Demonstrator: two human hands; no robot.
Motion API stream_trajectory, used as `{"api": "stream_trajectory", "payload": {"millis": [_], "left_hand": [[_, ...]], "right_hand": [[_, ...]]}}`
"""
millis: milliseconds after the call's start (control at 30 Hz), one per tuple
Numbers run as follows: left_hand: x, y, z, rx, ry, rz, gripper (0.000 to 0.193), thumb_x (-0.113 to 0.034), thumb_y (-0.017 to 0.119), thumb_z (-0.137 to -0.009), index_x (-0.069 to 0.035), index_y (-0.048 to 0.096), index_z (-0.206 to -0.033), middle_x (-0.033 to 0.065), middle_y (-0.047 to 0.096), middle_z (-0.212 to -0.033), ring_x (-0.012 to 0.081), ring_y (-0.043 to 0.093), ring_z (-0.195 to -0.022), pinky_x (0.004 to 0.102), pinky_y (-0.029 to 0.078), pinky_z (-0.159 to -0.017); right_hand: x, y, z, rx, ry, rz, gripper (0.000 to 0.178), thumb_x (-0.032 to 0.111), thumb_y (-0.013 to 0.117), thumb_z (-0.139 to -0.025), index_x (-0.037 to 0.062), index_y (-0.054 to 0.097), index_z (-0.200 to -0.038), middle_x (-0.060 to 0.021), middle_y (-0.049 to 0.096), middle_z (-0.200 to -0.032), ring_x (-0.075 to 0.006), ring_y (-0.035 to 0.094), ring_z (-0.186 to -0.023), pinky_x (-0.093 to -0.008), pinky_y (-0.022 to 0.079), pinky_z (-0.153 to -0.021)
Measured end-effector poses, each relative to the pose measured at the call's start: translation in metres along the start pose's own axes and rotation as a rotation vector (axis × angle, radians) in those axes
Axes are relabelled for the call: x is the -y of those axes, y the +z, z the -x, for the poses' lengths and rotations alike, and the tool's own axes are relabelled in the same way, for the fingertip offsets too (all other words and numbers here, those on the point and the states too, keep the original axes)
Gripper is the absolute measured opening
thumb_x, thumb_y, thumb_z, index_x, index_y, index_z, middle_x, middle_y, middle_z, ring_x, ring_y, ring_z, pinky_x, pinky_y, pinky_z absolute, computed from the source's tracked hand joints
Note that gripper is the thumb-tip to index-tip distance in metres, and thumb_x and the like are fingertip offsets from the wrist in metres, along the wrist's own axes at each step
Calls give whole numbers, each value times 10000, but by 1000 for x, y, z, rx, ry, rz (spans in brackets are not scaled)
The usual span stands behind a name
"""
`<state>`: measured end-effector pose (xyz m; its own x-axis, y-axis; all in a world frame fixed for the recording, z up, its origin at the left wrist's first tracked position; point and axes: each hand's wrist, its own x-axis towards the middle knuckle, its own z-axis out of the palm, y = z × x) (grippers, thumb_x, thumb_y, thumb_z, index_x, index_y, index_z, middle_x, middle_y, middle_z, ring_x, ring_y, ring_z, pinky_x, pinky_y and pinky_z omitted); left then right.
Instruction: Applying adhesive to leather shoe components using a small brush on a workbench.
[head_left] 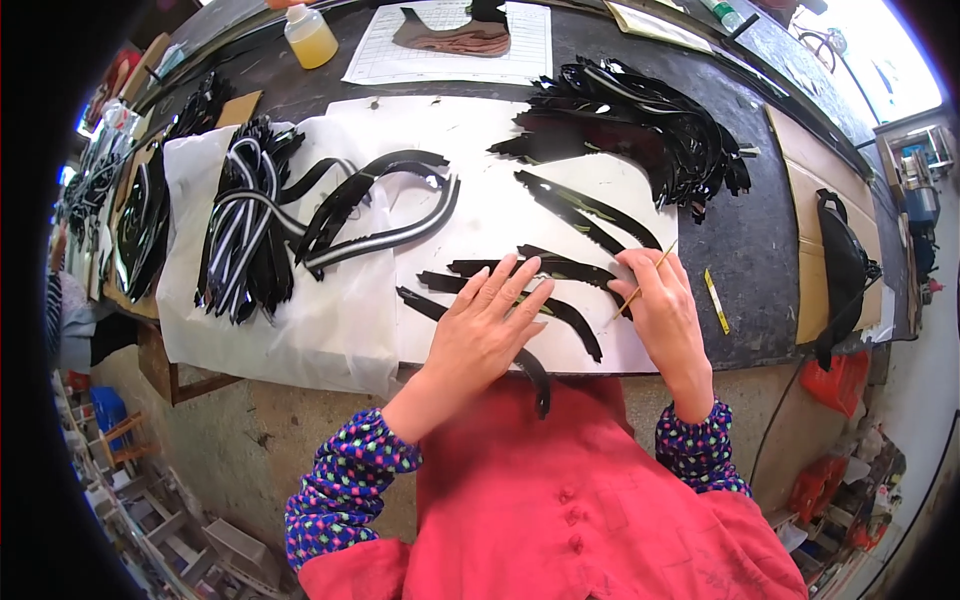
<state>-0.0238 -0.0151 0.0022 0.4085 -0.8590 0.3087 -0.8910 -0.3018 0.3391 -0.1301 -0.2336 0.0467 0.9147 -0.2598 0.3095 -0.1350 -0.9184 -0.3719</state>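
My left hand [485, 320] lies with fingers spread over several curved black strips [575, 325], which rest on a white board [450, 115]. In my right hand [658, 305] a thin wooden stick [632, 296] is pinched, slanting down to the left near the strips' right ends. Farther up, a pair of black strips [570, 212] lies above my fingers. At the left, black strips with white lines [405, 238] loop over a bundle [245, 235] on translucent white sheeting. A thick pile of glossy black curved pieces [640, 125] sits at the far right of the board.
A bottle of yellow liquid [311, 40] and a gridded paper sheet [375, 65] stand and lie at the back. A short yellow strip [716, 300] is right of my right hand. Beyond it lies cardboard [790, 170] bearing a black strapped item [838, 265].
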Motion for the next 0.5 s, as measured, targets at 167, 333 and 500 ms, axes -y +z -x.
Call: {"api": "stream_trajectory", "payload": {"millis": [167,333,500], "left_hand": [[-2,1,-15,-26,-11,-96,542,-279,662,-930,-164,539,-1446,64,484,-1527,247,398,-1455,415,242,-1173],[-9,5,-26,-85,41,-81,408,-149,643,-924,-86,626,-1327,59,605,-1324,224,562,-1236,388,355,-1027],[-10,3,-36,-81,229,22,397,-93,626,-845,-23,668,-1234,98,605,-1232,240,603,-1094,373,462,-915]], "right_hand": [[-12,4,8,45,2,-61,317,35,733,-830,57,636,-1131,-91,653,-1037,-294,591,-994,-402,456,-856],[-8,4,4,86,1,-101,270,45,735,-812,46,614,-1053,-98,613,-995,-312,564,-960,-421,456,-851],[-6,5,0,107,77,-240,205,34,721,-839,29,579,-986,-119,619,-960,-340,570,-941,-438,462,-834]]}}
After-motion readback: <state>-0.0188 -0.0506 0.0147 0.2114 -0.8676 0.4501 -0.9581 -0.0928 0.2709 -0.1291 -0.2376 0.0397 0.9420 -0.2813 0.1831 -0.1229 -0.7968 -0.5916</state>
